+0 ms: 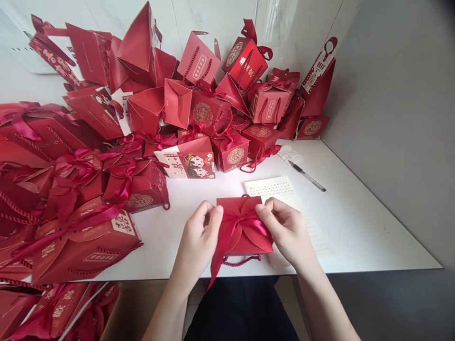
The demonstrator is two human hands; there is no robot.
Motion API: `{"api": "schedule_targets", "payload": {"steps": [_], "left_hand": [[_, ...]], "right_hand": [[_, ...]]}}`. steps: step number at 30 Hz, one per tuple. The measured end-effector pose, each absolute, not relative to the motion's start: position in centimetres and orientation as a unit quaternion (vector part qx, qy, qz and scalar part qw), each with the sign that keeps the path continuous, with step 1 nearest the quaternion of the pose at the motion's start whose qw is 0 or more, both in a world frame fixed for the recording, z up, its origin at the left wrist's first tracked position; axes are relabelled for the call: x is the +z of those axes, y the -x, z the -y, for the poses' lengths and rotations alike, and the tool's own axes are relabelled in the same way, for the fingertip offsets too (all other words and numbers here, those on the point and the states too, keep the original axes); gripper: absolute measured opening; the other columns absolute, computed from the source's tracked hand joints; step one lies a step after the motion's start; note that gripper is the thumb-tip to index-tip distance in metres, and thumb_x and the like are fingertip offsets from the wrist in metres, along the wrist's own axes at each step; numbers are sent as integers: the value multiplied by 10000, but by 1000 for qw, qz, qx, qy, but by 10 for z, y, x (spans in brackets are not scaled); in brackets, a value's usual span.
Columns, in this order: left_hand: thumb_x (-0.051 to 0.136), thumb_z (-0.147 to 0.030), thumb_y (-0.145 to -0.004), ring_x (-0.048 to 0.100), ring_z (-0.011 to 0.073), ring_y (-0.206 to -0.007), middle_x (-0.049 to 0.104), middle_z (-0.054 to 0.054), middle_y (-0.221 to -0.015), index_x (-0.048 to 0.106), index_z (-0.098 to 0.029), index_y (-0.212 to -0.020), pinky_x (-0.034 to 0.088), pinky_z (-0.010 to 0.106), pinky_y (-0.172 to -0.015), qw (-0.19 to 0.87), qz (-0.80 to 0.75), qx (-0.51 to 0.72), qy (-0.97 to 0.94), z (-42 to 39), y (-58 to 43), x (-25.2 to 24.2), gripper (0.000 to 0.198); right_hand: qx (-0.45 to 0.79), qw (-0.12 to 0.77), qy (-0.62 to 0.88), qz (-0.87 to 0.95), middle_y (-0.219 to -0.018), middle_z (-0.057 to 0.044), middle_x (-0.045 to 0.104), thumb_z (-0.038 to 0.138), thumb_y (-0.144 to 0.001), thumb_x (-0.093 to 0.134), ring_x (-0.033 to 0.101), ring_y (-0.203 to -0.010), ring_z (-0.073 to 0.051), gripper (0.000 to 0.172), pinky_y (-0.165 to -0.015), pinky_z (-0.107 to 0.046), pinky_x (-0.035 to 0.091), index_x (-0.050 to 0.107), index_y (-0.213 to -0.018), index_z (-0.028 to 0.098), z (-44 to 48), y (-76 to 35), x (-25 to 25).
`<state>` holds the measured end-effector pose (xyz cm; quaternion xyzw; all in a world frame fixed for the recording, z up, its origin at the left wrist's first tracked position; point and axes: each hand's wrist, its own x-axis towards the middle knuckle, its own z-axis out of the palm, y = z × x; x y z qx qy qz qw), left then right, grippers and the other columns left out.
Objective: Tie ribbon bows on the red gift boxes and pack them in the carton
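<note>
A red gift box [245, 241] with overlapping petal flaps is in front of me, at the table's near edge. A dark red ribbon [232, 229] is knotted across its top, and one long tail hangs over the front left. My left hand [202, 232] is closed at the box's left side, thumb and fingers pinching the ribbon there. On the other side, my right hand [286, 229] pinches the ribbon near the top right corner. The fingertips partly hide what they grip. A twisted cord handle [243, 259] hangs on the near side.
Under and behind the box lies a notebook [266, 184] with handwriting. A black pen [307, 176] rests to its right on the white table [377, 232]. Several red gift boxes [142, 189] are piled at the left and back, against the tiled wall [209, 14]. More boxes [64, 308] sit below the table.
</note>
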<state>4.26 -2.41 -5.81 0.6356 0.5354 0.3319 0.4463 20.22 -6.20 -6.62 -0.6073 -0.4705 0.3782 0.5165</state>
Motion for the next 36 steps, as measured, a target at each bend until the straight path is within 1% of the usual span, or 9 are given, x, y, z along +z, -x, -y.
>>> {"api": "schedule_targets", "payload": {"steps": [6,10,13,15,18,20,23,25,36], "left_hand": [[360,-435,-886,297,96,-516,268,-50,-587,278,-208,-641,298,200,-479,467,-526,325,-632,24,-42,-63,344],[358,-442,-887,305,98,-522,273,-49,-592,276,-208,-643,303,203,-488,476,-520,333,-626,24,-42,-63,348],[389,-471,-873,319,96,-535,284,-52,-592,294,-204,-640,313,199,-505,497,-508,340,-616,23,-41,-65,367],[387,-498,-869,333,94,-555,305,-51,-609,334,-201,-659,332,199,-536,512,-489,352,-612,21,-38,-67,368],[358,-542,-865,382,99,-594,374,-43,-665,400,-205,-774,372,215,-587,540,-447,382,-602,21,-31,-69,352],[418,-537,-840,445,108,-645,449,-24,-740,414,-209,-855,405,232,-627,555,-431,392,-593,25,-27,-70,329],[550,-459,-777,517,128,-752,519,11,-872,437,-208,-918,438,259,-712,557,-438,398,-583,36,-25,-72,309],[567,-424,-760,534,135,-778,538,22,-913,450,-209,-952,445,270,-736,557,-449,401,-572,43,-25,-74,311],[593,-440,-714,603,206,-878,633,59,-930,552,-190,-954,471,286,-721,557,-454,464,-518,53,-27,-80,350]], "right_hand": [[442,564,569,403,-531,54,323,495,-801,546,268,-489,-79,420,-446,-219,244,361,-567,200,63,-199,-77],[484,578,537,379,-534,58,319,500,-781,574,263,-481,-70,427,-445,-213,245,359,-572,196,61,-200,-82],[484,573,537,385,-543,49,365,486,-777,588,306,-485,-71,414,-450,-208,279,382,-575,190,62,-201,-81],[479,579,534,387,-566,41,419,483,-786,579,354,-493,-77,364,-456,-202,311,428,-630,190,64,-203,-79],[477,595,513,394,-634,32,501,487,-791,570,439,-520,-95,284,-475,-201,371,487,-803,216,70,-204,-79],[472,595,509,405,-681,20,547,477,-786,582,488,-559,-108,274,-515,-212,413,498,-838,221,73,-204,-81],[468,589,516,410,-690,7,573,465,-777,598,516,-578,-119,272,-538,-227,436,506,-794,210,78,-202,-83],[463,594,518,406,-674,8,572,475,-761,610,521,-570,-125,286,-533,-236,439,505,-787,210,80,-199,-83],[396,581,563,433,-628,17,525,578,-739,565,497,-577,-141,380,-554,-255,429,491,-724,205,79,-192,-80]]}}
